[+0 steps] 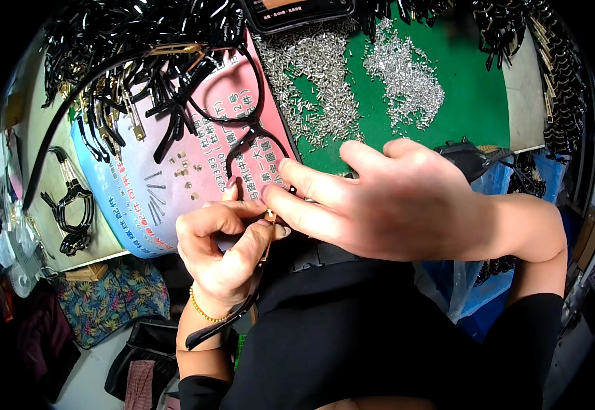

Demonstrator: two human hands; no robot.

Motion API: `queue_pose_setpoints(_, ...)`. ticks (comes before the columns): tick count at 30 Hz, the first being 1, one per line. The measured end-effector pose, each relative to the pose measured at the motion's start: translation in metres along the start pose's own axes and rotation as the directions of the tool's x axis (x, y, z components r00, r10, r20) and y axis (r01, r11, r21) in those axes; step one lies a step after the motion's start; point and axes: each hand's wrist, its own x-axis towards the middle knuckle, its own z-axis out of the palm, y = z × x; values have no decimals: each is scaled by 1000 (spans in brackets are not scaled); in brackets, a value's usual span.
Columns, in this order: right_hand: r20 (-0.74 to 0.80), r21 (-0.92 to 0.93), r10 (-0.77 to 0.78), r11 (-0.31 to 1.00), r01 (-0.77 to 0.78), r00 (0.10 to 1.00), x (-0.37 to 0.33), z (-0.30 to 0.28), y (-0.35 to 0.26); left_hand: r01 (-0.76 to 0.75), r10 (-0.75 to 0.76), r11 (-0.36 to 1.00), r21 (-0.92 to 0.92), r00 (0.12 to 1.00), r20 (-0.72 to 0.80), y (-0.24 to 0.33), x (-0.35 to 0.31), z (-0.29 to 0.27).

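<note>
A black eyeglass frame (pixel 255 126) with gold-coloured temple parts lies tilted across the work surface. My left hand (pixel 215 253) is closed on its near corner, thumb and fingers pinching beside a gold hinge piece (pixel 270 216). One temple arm (pixel 205 336) hangs down past my left wrist; the other temple arm (pixel 72 102) stretches to the upper left. My right hand (pixel 393 198) reaches in from the right, its fingertips closed at the same corner of the frame. Its thumb is hidden, and I cannot make out any small part between the fingers.
Many black temple arms (pixel 133 41) are heaped at the back left. Small metal pieces (pixel 318 82) and a second silvery pile (pixel 410 82) lie on a green mat (pixel 472 89). A dark-framed screen device (pixel 297 14) sits at the back, a bundle of frames (pixel 72 212) at the left.
</note>
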Motion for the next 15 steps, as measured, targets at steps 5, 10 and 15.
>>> queue_pose_setpoints(5, 14, 191, 119, 974, -119, 993, -1, -21, 0, -95, 116, 972, 217, 989, -87, 2, -3, 6)
queue_pose_setpoints(10, 192, 818, 258, 490, -299, 947, -16, -31, 16, -271, 269, 962, -12, 959, -91, 51, -9, -58)
queue_pose_setpoints(15, 480, 872, 316, -72, -484, 818, -37, -12, 15, 621, -450, 719, 313, 759, -471, 52, -5, -100)
